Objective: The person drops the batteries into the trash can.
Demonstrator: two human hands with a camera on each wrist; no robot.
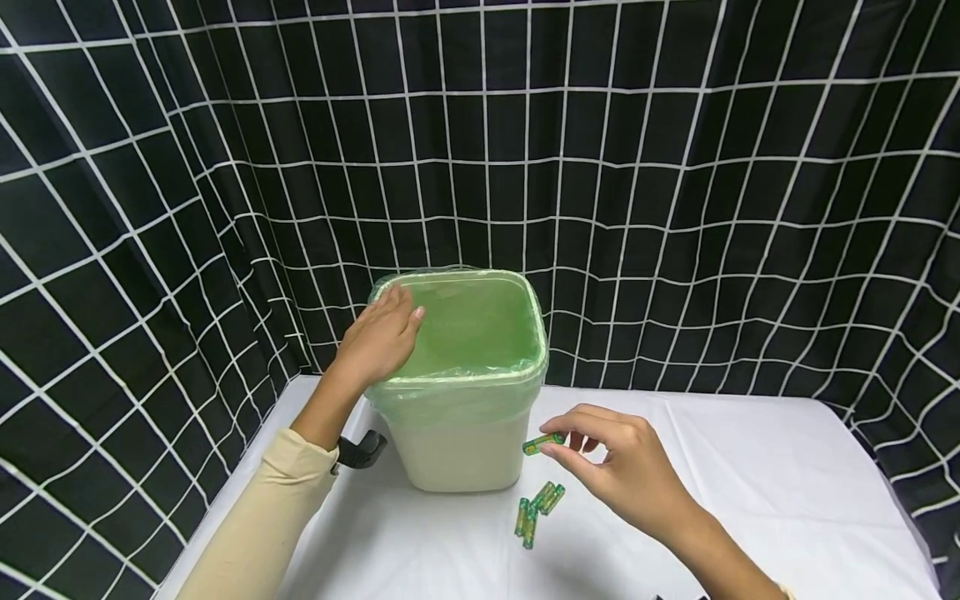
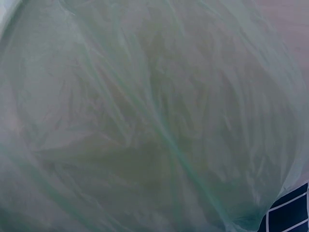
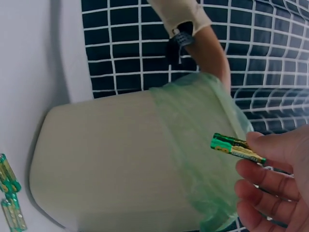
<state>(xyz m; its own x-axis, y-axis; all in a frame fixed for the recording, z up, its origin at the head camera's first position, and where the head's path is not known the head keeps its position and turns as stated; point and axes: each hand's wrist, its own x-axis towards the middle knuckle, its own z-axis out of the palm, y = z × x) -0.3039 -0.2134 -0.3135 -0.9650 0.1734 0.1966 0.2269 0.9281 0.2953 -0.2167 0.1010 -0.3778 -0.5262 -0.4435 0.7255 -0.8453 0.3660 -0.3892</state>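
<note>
A cream trash bin (image 1: 465,454) stands upright on the table, lined with a translucent green bag (image 1: 450,404) folded over its rim. My left hand (image 1: 381,333) lies at the bin's left rim with its fingers extended; the left wrist view shows only the crinkled bag (image 2: 159,116). Right of the bin, my right hand (image 1: 615,454) pinches a green-and-gold battery (image 3: 236,147) between thumb and fingers, above the table. Whether a second battery lies alongside it, I cannot tell. Several similar batteries (image 1: 529,529) lie close together on the cloth below, near the bin's front right corner.
White cloth (image 1: 735,483) covers the table. Black curtains with a white grid (image 1: 637,192) hang behind and along both sides. A black strap device (image 1: 362,450) sits on my left wrist, beside the bin's left wall.
</note>
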